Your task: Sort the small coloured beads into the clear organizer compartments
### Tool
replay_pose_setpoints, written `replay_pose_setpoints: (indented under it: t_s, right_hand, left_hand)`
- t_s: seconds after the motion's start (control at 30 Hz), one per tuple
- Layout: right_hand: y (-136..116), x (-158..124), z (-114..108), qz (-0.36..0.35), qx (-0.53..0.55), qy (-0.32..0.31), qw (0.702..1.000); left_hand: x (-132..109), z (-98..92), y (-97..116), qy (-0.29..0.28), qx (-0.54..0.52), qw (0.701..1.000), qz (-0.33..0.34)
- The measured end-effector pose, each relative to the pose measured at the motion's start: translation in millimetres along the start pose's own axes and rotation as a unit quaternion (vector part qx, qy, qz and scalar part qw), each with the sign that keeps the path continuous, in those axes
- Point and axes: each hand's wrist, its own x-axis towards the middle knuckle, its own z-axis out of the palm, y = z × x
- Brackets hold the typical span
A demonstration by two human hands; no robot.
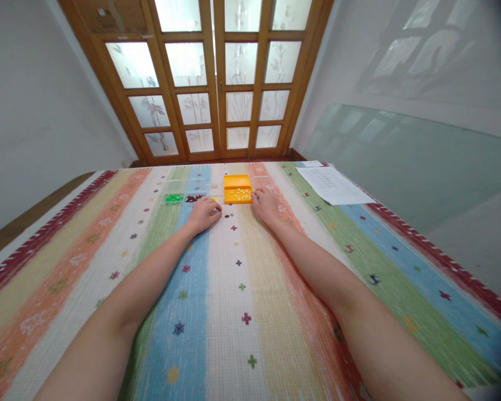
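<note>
Both the left hand (pixel 204 215) and right hand (pixel 267 204) are held loosely curled; whether anything is gripped cannot be told. The open box (pixel 237 181) is set between them, its right edge just beside the right hand

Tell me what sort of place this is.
Probably a room in a home, perhaps a dining room: a table wears a striped, patterned tablecloth, and beyond it stand wooden doors with plant designs on their glass panes.
</note>
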Motion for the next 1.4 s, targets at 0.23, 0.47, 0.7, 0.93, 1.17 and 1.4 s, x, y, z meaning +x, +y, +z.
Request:
replay_pose_setpoints:
  t_s: [0.23, 0.47, 0.7, 0.93, 1.17, 1.4]
  right_hand:
    - [-2, -3, 3, -0.027, 0.004, 0.005, 1.0]
    - [-13, -6, -2, -0.056, 0.026, -0.036, 0.997]
    - [-34, -14, -10, -0.098, 0.033, -0.068, 0.992]
    - [-41, -17, -14, -0.146, 0.026, -0.102, 0.984]
    - [-38, -15, -11, -0.157, 0.031, -0.117, 0.98]
    - [-50, -23, -9, -0.262, 0.076, -0.173, 0.946]
  left_hand:
    - [-3, -6.5, -38, 0.092, 0.008, 0.991, -0.091]
    - [-8, -10.7, -65, 0.14, 0.047, 0.972, -0.184]
    - [-9, -10.4, -69, 0.136, 0.065, 0.966, -0.21]
    - [-7, -7.7, -59, 0.129, 0.059, 0.975, -0.173]
    - [-3, -2.8, -41, 0.091, 0.037, 0.989, -0.108]
    - [-2, -0.5, -30, 0.072, 0.032, 0.993, -0.084]
